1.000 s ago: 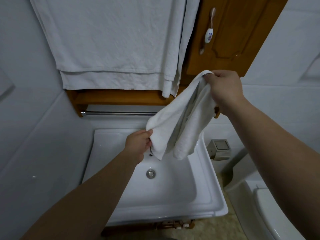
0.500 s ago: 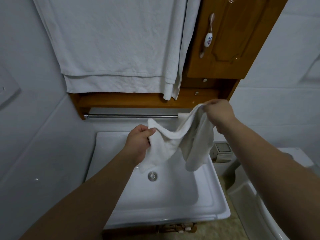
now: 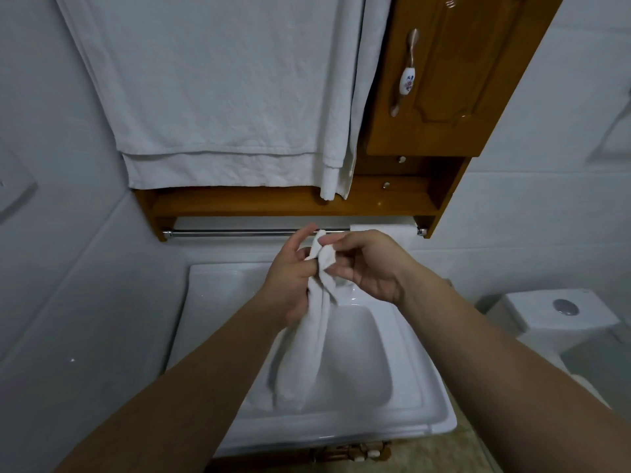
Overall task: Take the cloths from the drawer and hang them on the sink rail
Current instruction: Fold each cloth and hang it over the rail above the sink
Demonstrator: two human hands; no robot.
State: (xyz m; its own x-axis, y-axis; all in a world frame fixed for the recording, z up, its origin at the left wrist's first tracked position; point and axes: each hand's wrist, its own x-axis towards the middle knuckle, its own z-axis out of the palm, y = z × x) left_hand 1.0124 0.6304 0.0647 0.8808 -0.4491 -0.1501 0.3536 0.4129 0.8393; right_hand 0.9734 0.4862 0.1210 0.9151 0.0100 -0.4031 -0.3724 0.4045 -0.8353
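The cloth [image 3: 307, 336] is held over the sink [image 3: 426, 397], just below the rail [image 3: 239, 232]. Its top corners are pinched together by the left hand [image 3: 290, 285] and the right hand [image 3: 368, 268], probably so that it can be folded before hanging.

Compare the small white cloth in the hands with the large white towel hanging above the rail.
The small white cloth is bunched narrow, gripped by the left hand and right hand over the sink; the large white towel hangs flat, spread wide and untouched. It is also far bigger. Both are white terry fabric.
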